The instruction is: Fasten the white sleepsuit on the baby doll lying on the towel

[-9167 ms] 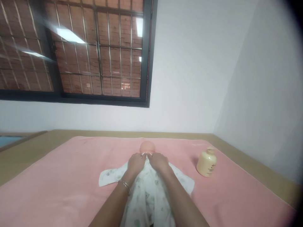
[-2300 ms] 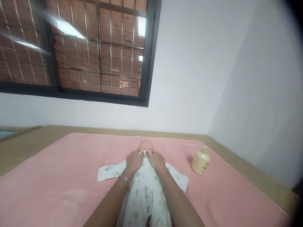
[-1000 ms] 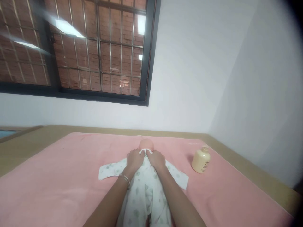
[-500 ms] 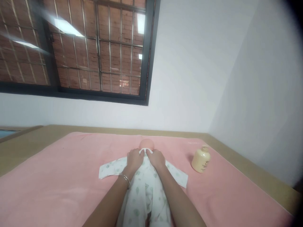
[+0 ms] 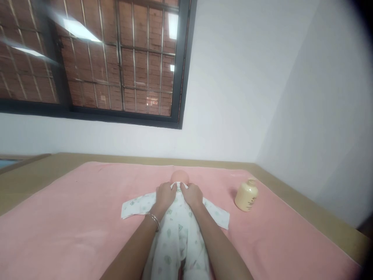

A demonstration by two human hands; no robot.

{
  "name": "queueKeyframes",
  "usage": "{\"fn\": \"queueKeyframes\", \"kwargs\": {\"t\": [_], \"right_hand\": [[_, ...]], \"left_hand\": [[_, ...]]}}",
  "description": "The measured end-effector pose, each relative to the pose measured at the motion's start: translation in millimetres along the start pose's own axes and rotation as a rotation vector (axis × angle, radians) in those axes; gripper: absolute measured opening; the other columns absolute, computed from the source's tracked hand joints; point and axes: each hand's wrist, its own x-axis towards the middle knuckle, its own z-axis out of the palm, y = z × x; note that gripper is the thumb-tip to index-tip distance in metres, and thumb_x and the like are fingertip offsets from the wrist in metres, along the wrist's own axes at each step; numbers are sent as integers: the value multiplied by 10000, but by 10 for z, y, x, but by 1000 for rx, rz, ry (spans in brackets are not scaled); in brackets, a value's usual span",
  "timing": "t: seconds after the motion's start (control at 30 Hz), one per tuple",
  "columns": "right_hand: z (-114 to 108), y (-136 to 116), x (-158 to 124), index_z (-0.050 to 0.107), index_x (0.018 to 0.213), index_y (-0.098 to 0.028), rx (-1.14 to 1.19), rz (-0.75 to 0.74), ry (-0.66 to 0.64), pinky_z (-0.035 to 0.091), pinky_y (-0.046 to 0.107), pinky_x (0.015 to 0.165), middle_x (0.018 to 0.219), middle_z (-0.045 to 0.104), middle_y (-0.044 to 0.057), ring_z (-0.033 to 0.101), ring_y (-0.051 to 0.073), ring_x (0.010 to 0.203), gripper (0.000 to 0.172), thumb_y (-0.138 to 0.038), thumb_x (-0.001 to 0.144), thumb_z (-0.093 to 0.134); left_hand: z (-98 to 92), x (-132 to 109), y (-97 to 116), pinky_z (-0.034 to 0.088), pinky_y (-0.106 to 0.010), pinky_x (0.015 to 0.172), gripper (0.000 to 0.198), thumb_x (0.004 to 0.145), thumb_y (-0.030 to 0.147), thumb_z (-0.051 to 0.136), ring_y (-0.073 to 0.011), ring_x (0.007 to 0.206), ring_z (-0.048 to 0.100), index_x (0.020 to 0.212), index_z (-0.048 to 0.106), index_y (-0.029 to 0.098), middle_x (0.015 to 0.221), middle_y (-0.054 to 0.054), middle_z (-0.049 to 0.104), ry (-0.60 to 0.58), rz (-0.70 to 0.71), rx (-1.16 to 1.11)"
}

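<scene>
A doll (image 5: 180,177) lies on its back on a pink cloth, only the top of its round head showing past the collar. White baby clothes (image 5: 175,223) with a small green leaf print cover its body, both sleeves spread out to the sides. My left hand (image 5: 165,194), with a silver bangle at the wrist, grips the collar on its left side. On the other side of the neckline, my right hand (image 5: 192,194) pinches the same fabric, thumbs close together. Trouser legs run down between my forearms.
A cream bottle (image 5: 246,195) stands on the pink cloth (image 5: 72,217) to the right. The cloth lies on a tan surface (image 5: 309,206) with a raised edge along white walls. A dark-framed barred window (image 5: 125,112) is at upper left.
Almost nothing differs. The whole view has shifted very slightly, while both hands keep their grip on the collar.
</scene>
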Motion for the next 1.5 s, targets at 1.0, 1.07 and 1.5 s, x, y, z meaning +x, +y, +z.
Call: {"fn": "queueKeyframes", "kwargs": {"t": [1.0, 1.07, 1.5], "right_hand": [[18, 24, -8, 688, 870, -152, -10, -24, 94, 402, 274, 679, 843, 676, 138, 616, 228, 805, 563, -528, 868, 270], [21, 23, -6, 690, 869, -160, -13, -27, 99, 403, 281, 687, 842, 677, 134, 616, 232, 808, 552, -518, 869, 270], [25, 56, 42, 681, 922, -157, -45, -44, 18, 418, 293, 724, 909, 671, 145, 609, 240, 871, 576, -521, 874, 238]], "left_hand": [[22, -2, -38, 343, -298, 728, 474, 885, 463, 310, -222, 822, 601, 769, 650, 154, 828, -102, 676, 43, 26, -40], [16, -7, -33, 345, -299, 733, 479, 883, 467, 311, -224, 828, 602, 778, 656, 150, 837, -106, 678, 42, 19, -30], [16, -8, -39, 369, -303, 768, 510, 880, 486, 293, -234, 877, 615, 874, 686, 161, 906, -113, 688, -6, 0, -12]]}}
